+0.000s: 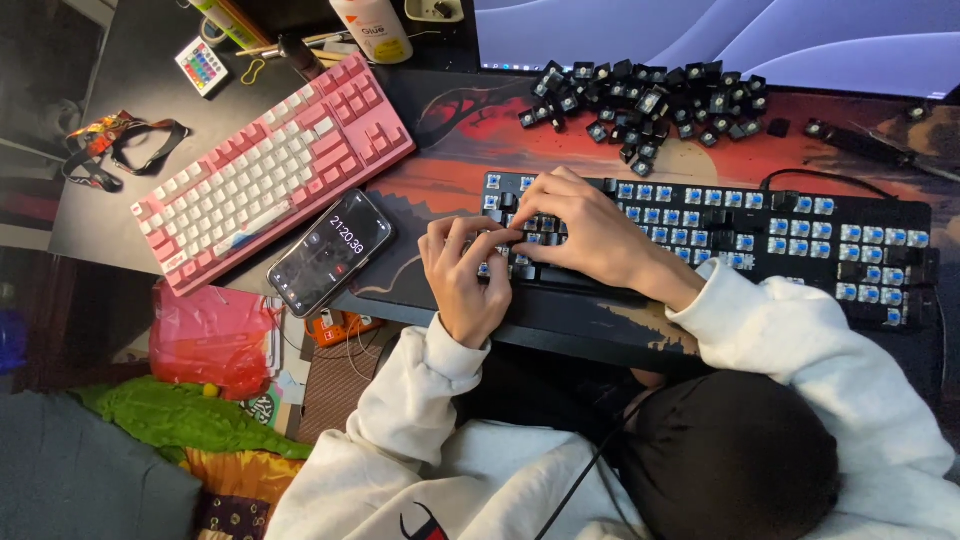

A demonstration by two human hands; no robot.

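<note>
A black keyboard [800, 235] lies on the desk mat with most keycaps off, so its blue switches show. A few black keycaps remain at its left end. My left hand [465, 275] rests there with its fingers curled onto those keys. My right hand [590, 230] arches over the same spot, fingertips pinched down on a black keycap [527, 222] close to my left fingertips. What lies under the fingers is hidden. A pile of loose black keycaps [645, 100] sits behind the keyboard.
A pink and white keyboard [270, 170] lies angled at the left, with a phone [330, 252] showing a timer beside it. A small remote [202, 66], a glue bottle [372, 28] and a lanyard [120, 145] sit at the back left. A monitor [720, 35] stands behind.
</note>
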